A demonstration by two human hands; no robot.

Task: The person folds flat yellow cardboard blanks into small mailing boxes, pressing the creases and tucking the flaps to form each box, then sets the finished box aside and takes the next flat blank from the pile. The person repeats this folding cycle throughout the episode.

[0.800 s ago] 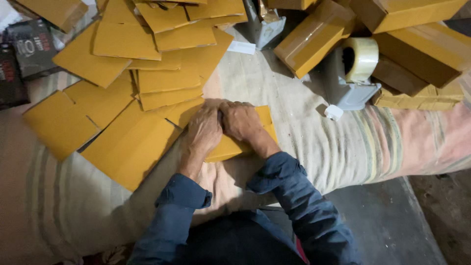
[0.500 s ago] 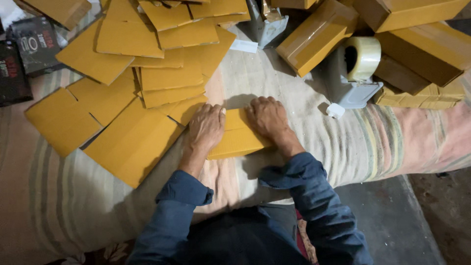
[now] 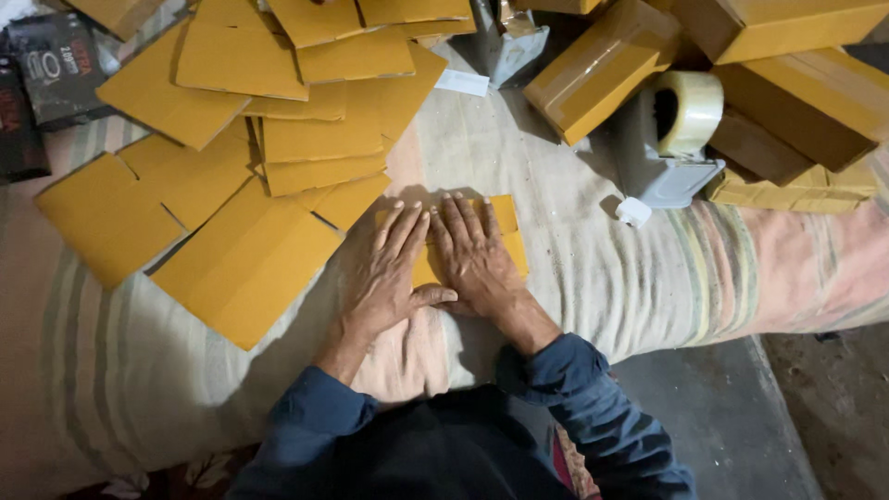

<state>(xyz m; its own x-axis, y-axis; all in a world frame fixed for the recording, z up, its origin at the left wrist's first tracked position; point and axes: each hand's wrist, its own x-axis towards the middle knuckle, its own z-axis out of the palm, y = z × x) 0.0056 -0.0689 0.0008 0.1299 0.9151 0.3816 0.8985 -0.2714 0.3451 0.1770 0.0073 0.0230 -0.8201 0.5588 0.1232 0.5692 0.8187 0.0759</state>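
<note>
Item: small yellow cardboard piece (image 3: pixel 507 243), lying flat on the striped cloth (image 3: pixel 593 268) that covers the bed-like surface. It serves as landmark for all entries below.

Left hand (image 3: pixel 387 268): palm down on the near-left part of the piece, fingers (image 3: pixel 407 227) stretched out and only slightly fanned, thumb tucked toward the other hand. It grips nothing, only presses.

Right hand (image 3: pixel 474 255): flat on the middle of the piece, touching my left hand along the thumb side, fingers long and close together, also clasping nothing. Only the right edge and far corner of the piece show past it.

Flat yellow blanks (image 3: pixel 245 268): a loose spread just left of the piece and running on beyond it, overlapping one another.

Tape dispenser (image 3: pixel 671 143): beyond and to the right of the piece, well apart, carrying a roll of clear tape.

Made-up yellow boxes (image 3: pixel 602 69): stacked beyond the piece, to the right, around the dispenser.

Handling note, my judgement: the pressing goes best with both palms bearing down evenly and fingertips sweeping along the fold, so the crease sets straight. The soft cloth gives underneath, so steady weight serves better than a jab.
</note>
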